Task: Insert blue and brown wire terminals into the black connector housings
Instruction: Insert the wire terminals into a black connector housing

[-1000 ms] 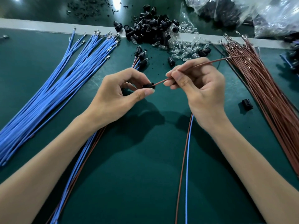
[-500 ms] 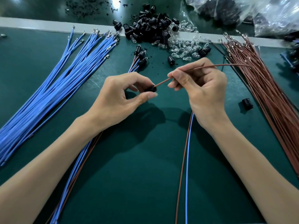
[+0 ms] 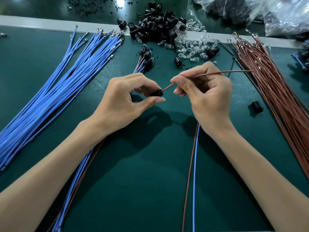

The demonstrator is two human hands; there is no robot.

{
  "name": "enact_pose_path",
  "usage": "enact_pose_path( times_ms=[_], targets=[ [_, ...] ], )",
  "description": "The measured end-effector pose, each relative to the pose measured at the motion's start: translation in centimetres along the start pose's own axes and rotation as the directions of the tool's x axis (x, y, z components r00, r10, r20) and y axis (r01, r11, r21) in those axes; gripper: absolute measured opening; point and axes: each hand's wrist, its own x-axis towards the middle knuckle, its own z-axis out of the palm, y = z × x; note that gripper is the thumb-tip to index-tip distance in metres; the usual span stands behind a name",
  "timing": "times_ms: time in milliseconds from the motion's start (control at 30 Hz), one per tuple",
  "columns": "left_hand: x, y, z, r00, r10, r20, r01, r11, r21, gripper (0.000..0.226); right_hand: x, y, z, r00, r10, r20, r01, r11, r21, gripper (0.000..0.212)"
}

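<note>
To the far left of the black connector housing, a fanned bundle of loose blue wires is laid on the green bench, terminal ends pointing away from the person. Below and left of the housing, a bunch of paired blue and brown wires is seen running under the left forearm. The housing itself is pinched in the grip of the left hand, between thumb and curled fingers, above the bench. Beyond the housing, a pile of black housings is heaped with clear parts beside it. Just right of the housing, a brown wire is pinched in the grip of the right hand, and its near end is held against the housing's opening; how deep the terminal sits cannot be told. Below and right of the housing, a brown and blue wire pair is seen trailing toward the person. Further right, a lone black housing is lying just beside a long bundle of brown wires.
</note>
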Motion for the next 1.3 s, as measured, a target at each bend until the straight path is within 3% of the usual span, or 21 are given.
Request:
enact_pose_path(
  times_ms=[400, 800, 967, 1067, 1300],
  targets=[
    [0.0, 0.6, 0.0, 0.999, -0.055, -0.002, 0.054, 0.997, -0.047, 0.019, 0.0, 0.0, 0.1, 0.999, -0.010, -0.032, 0.011, 0.999, 0.052, 0.020],
    [0.1, 0.3, -0.1, 1.000, -0.019, -0.004, 0.019, 0.999, -0.051, 0.020, 0.0, 0.6, -0.1, 0.981, 0.020, 0.191, 0.003, 0.993, -0.116, 0.015],
    [0.0, 0.5, 0.3, 0.998, -0.059, -0.026, 0.054, 0.985, -0.163, 0.021, 0.0, 0.6, -0.1, 0.988, -0.066, 0.141, 0.072, 0.997, -0.039, 0.012],
    [-0.1, 0.6, 0.4, 0.993, -0.114, -0.027, 0.105, 0.967, -0.232, 0.020, 0.0, 0.6, 0.0, 0.984, -0.072, 0.165, 0.087, 0.992, -0.086, 0.015],
    [-0.2, 1.1, 0.4, 0.988, -0.149, -0.037, 0.139, 0.970, -0.201, 0.023, -0.1, 0.7, 0.1, 0.990, -0.002, 0.140, 0.016, 0.994, -0.104, 0.017]
  ],
)
